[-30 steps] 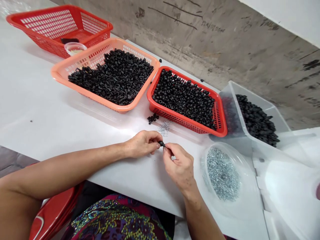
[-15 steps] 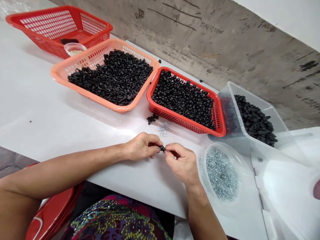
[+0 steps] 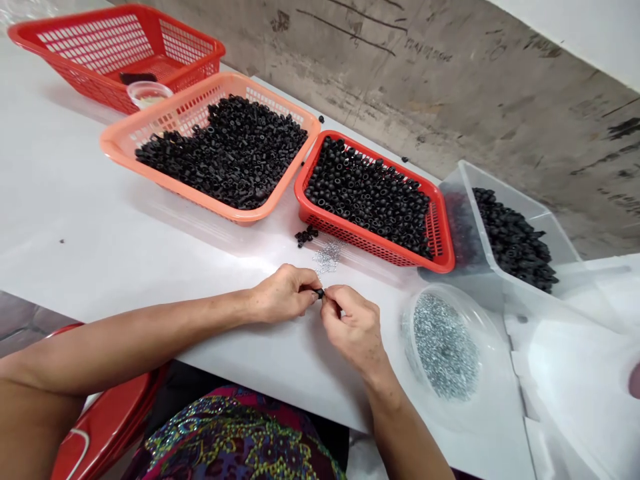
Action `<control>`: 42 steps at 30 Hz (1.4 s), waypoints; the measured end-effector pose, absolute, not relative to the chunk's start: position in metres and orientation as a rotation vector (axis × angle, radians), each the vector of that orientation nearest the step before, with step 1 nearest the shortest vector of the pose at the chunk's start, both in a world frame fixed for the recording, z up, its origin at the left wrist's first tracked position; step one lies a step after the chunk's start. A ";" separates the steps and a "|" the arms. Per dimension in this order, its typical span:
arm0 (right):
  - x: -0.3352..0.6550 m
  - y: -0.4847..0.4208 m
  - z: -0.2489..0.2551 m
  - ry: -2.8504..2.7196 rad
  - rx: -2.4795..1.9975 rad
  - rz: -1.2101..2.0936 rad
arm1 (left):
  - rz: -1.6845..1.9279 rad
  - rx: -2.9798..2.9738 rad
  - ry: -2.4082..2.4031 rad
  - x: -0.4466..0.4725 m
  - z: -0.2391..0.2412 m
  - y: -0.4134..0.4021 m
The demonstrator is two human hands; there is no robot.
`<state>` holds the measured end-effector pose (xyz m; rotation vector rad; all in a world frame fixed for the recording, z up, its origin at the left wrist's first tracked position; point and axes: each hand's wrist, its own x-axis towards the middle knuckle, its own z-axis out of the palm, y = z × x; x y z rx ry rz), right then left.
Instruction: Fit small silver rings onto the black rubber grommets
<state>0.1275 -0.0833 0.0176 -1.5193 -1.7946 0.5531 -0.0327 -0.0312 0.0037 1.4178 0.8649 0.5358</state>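
Observation:
My left hand [image 3: 285, 293] pinches a small black plastic part [image 3: 319, 293], which looks like a cord lock, between thumb and forefinger. Thumb and fingers of my right hand [image 3: 353, 323] are closed at the part's right end and cover most of that end. Just beyond the fingertips lies a small heap of tiny silvery metal pieces [image 3: 329, 256], likely springs. Beside that heap sits a little cluster of black plastic pieces [image 3: 306, 235].
An orange basket [image 3: 183, 195] and a red basket [image 3: 367, 248] hold many black parts. A clear bin [image 3: 475, 200] with black pieces stands right of them. Near my right forearm is a round tub [image 3: 445, 347] of silvery pieces. Another red basket [image 3: 95, 47] stands far left, before the wall.
My right hand has shifted slightly left, closer to my left hand, and its fingers now cover more of the black part.

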 end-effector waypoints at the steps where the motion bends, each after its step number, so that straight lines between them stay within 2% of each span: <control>1: 0.130 -0.082 0.017 -1.748 -1.517 0.647 | 0.539 1.417 0.863 -0.033 0.003 -0.032; 5: 0.145 -0.071 0.015 -1.321 -1.416 1.333 | 0.582 1.447 0.790 -0.033 0.005 -0.032; 7: 0.150 -0.067 0.014 -1.138 -1.310 1.568 | 0.648 1.532 0.733 -0.033 0.006 -0.031; 14: 0.147 -0.064 0.009 -1.022 -1.111 1.820 | 0.884 1.868 0.652 -0.034 -0.004 -0.028; 18: 0.144 -0.064 0.005 -1.036 -1.082 1.815 | 0.961 1.945 0.710 -0.031 -0.009 -0.027; 22: 0.144 -0.064 0.004 -1.086 -1.083 1.705 | 1.081 1.707 0.729 -0.028 -0.009 -0.025; 28: 0.146 -0.070 0.006 -1.184 -1.035 1.591 | 0.725 1.299 0.480 -0.026 -0.009 -0.032; 34: 0.144 -0.072 0.006 -1.230 -1.061 1.516 | 0.674 1.324 0.377 -0.026 -0.010 -0.033; 39: 0.143 -0.074 0.013 -1.333 -1.135 1.407 | 0.849 1.506 0.445 -0.029 -0.016 -0.029; 42: 0.157 -0.082 0.037 -1.329 -1.273 1.119 | 1.064 1.764 0.674 -0.031 -0.023 -0.021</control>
